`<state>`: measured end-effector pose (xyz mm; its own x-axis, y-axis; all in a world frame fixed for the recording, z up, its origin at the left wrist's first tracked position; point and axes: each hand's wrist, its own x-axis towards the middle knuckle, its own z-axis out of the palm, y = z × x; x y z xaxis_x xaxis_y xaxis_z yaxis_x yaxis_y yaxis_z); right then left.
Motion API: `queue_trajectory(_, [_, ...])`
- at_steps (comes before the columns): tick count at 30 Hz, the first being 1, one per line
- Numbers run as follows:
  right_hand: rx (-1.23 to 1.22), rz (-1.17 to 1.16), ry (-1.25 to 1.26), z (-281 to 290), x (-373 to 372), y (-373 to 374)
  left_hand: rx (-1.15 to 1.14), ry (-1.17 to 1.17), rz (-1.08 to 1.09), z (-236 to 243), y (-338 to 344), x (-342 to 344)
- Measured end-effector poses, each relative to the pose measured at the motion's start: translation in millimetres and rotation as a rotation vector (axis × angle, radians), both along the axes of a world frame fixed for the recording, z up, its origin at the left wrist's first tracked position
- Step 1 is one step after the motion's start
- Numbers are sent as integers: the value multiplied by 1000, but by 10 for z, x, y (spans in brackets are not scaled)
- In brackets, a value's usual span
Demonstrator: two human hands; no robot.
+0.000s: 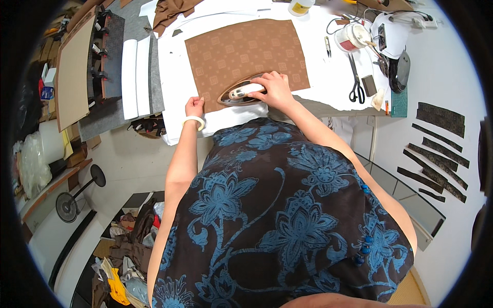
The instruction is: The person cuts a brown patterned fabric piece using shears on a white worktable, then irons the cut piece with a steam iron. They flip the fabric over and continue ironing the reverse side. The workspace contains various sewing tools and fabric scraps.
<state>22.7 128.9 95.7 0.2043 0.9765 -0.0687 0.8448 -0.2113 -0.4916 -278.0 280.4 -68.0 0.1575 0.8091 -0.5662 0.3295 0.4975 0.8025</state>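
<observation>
A brown patterned fabric sheet lies flat on a white table. My right hand grips the white handle of a flat iron resting on the fabric's near edge. My left hand, with a pale bangle on the wrist, presses down on the fabric's near left corner, fingers curled.
Black scissors, small snips, a tape roll and a white device sit at the table's right. Dark fabric strips lie on a white surface further right. Boards and felt stack at left; a floor fan and scrap pile sit below.
</observation>
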Motion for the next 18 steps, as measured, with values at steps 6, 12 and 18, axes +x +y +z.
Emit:
queue_trajectory(6, [67,9,16,-51,6,-12,7,41,-38,-6,-8,-1])
queue_trajectory(12, [72,33,-36,-67,-8,-19,27,51,-29,-117,18,-51])
queue_trajectory(18, [72,31,-37,-52,15,-15,8,83,-24,-101,-3,-25])
